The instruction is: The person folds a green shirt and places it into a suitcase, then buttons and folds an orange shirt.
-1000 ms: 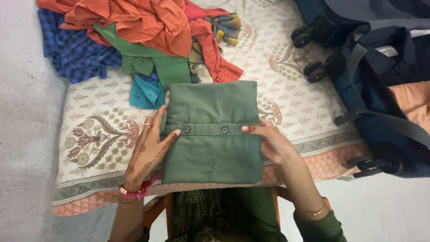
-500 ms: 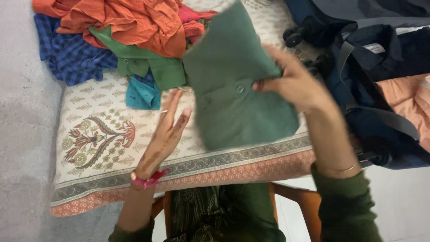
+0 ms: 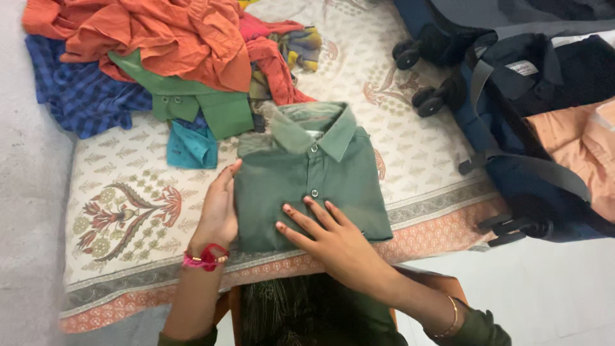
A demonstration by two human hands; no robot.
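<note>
Your folded green shirt (image 3: 307,182) lies collar-up, buttons facing you, on the printed bedsheet (image 3: 128,192), near its front edge. Your right hand (image 3: 333,237) rests flat on the shirt's lower front w/ fingers (image 3: 301,214) spread, tips just below the button placket. Your left hand (image 3: 218,211) presses against the shirt's left edge, fingers together & extended, not pinching anything. Behind the shirt, a pile of unfolded clothes (image 3: 166,57): orange, blue check, bright green, teal, red. To the right, an open dark blue suitcase (image 3: 512,128) w/ folded dark & peach garments inside, wheels toward the bed.
</note>
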